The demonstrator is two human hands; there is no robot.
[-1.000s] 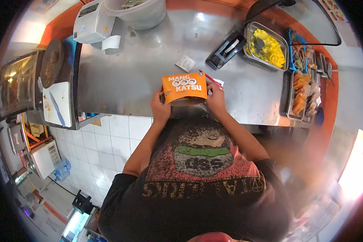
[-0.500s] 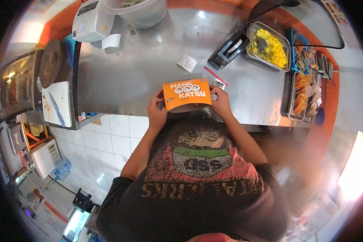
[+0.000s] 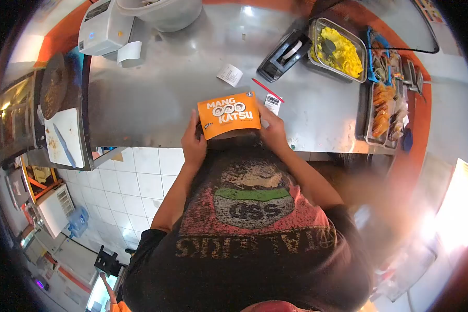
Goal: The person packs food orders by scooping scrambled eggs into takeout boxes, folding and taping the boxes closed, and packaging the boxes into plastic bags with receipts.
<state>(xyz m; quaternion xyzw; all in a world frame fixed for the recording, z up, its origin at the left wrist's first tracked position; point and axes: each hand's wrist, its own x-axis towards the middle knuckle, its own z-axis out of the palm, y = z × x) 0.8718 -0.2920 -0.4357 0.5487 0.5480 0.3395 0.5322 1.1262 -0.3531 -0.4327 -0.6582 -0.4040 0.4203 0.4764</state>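
An orange card sleeve (image 3: pixel 229 115) with white "MANG KATSU" lettering is held up at the near edge of the metal counter (image 3: pixel 156 88). My left hand (image 3: pixel 194 141) grips its left side, and my right hand (image 3: pixel 272 129) its right side; some fingertips are hidden behind it. Beyond it lie a printed paper slip (image 3: pixel 230 75), a red pen (image 3: pixel 268 90) and a small white label (image 3: pixel 272 104), the label close to my right hand.
A black tape dispenser (image 3: pixel 284 55) stands beside a tray of yellow food (image 3: pixel 366 70). Farther right is a tray of browned food (image 3: pixel 382 115). At left are a label printer (image 3: pixel 105 28), a plastic tub (image 3: pixel 164 16) and a knife (image 3: pixel 64 145) on a white board (image 3: pixel 77 125).
The view has shifted, so the counter items sit farther left and slightly higher. Both hands still hold the orange sleeve. Another person's arm and orange clothing now show at the bottom left.
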